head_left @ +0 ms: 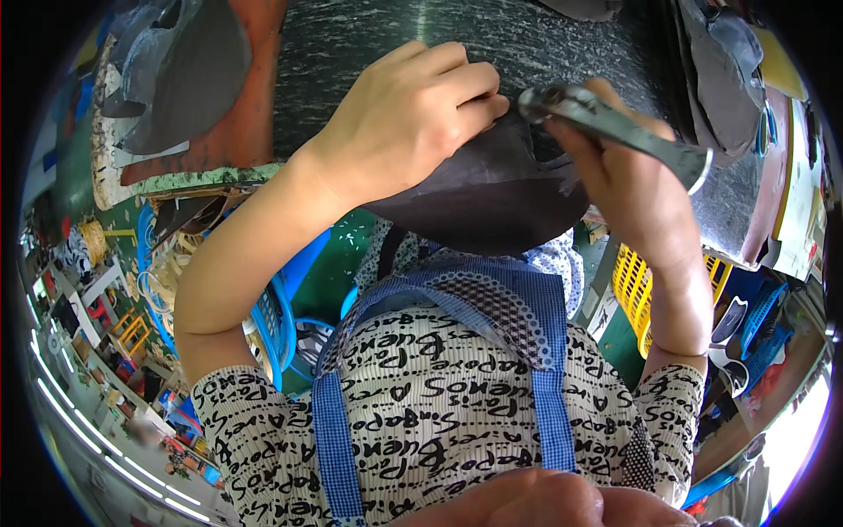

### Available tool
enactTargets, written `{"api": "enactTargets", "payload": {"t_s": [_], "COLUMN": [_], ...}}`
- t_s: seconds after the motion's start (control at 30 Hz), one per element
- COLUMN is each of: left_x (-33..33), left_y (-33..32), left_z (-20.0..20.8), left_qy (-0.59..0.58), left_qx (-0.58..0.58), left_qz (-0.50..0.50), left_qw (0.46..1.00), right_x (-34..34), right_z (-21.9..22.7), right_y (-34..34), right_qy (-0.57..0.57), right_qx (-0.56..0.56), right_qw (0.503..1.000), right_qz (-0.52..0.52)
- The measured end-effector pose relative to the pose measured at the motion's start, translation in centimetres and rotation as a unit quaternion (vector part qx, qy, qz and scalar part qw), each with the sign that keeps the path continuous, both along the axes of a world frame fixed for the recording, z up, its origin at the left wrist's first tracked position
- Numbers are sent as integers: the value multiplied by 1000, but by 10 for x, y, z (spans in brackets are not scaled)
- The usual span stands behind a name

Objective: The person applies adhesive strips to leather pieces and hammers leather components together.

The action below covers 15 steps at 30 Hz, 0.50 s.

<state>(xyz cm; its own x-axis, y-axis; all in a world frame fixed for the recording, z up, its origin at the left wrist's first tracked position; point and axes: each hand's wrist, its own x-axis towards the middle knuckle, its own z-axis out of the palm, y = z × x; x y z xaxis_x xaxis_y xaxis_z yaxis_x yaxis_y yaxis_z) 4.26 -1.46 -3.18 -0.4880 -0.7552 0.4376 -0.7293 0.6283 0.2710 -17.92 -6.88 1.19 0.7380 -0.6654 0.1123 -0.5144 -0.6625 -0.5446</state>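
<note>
A dark, flexible leather-like piece [483,198] lies at the near edge of the worktable, its rounded end hanging over toward my apron. My left hand [413,119] rests on its far left side, the fingers curled and closed on its edge; the fingertips are partly hidden. In my right hand [645,189] is a metal hammer [619,127] with a round face and a flared, thin opposite end. Its head is held above the right side of the piece, with the round face turned toward my left fingers. The hammer's handle is mostly out of sight.
The black, streaked tabletop [351,53] spreads beyond my hands. Dark cut pieces [198,79] lie on a reddish board at the left, and more dark pieces [716,83] are stacked at the right. Below the table stand a yellow basket [634,285] and a blue basket [279,321].
</note>
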Motion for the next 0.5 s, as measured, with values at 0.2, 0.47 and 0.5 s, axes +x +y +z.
{"api": "enactTargets", "payload": {"t_s": [0.2,0.47,0.5], "left_x": [11,3,5], "left_y": [-3,11,12], "left_z": [2,13,14], "left_qy": [53,-3,-4], "left_qx": [47,46,46], "left_qz": [17,69,69], "left_qw": [997,997,997], "right_x": [-1,7,8], "right_z": [-7,-2,-1], "right_y": [0,-6,-8], "right_qy": [-19,30,27], "right_qx": [46,43,44], "right_qw": [998,998,998], "right_qz": [26,19,38]}}
